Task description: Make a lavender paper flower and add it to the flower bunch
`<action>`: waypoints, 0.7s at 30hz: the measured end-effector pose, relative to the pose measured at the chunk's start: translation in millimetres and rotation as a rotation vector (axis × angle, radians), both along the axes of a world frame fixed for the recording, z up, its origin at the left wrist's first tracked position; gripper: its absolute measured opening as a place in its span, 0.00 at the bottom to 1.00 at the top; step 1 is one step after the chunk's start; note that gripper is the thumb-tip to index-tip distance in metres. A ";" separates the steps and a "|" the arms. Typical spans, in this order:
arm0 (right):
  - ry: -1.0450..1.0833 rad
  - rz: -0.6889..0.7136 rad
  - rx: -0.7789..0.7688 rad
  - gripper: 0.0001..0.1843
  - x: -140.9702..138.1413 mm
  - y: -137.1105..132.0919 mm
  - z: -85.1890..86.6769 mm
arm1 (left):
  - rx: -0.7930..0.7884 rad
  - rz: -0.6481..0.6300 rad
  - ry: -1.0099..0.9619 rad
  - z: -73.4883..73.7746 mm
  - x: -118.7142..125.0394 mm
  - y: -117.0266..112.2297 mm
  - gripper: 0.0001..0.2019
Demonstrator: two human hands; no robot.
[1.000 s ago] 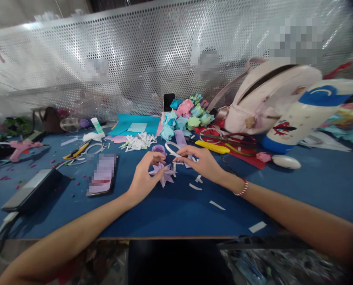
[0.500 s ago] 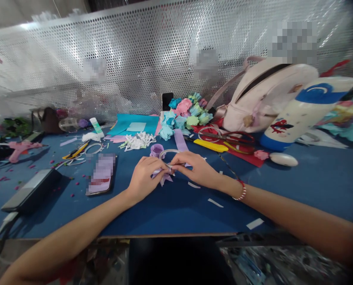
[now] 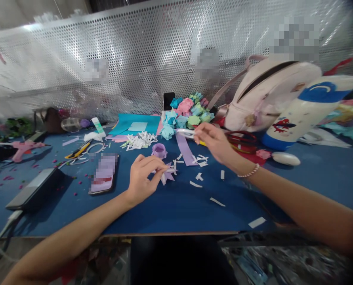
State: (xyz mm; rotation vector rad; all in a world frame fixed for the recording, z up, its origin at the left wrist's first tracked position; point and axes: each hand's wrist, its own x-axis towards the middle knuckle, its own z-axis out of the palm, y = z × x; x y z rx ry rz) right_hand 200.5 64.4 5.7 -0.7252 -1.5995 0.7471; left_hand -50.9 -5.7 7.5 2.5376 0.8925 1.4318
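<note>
My left hand (image 3: 148, 174) is closed in a pinch on a pale purple pointed paper piece (image 3: 168, 179), low over the blue table. A small whitish strip shows at its fingertips. My right hand (image 3: 214, 142), raised to the right, has its fingers closed on a thin white tape roll (image 3: 184, 133), smeared by motion. Just behind my left hand stands a purple paper roll (image 3: 159, 151). A flat purple paper strip (image 3: 186, 148) lies under the tape roll, with white paper scraps (image 3: 201, 159) near its end.
At the back sit crumpled paper flowers (image 3: 188, 113), a pile of white strips (image 3: 140, 139) and teal sheets (image 3: 139, 118). A phone (image 3: 105, 174), power bank (image 3: 35, 188) and pink glue gun (image 3: 27, 149) lie left. A backpack (image 3: 271, 95) and large bottle (image 3: 304, 111) occupy the right.
My right hand has moved away from my left, up and to the right, carrying the tape roll. My left hand stays in place with the purple paper piece.
</note>
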 end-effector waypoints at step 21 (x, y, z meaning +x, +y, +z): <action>-0.475 -0.096 0.628 0.05 -31.5 -36.8 -15.1 | -0.544 -0.119 -0.059 -9.1 4.2 14.7 0.17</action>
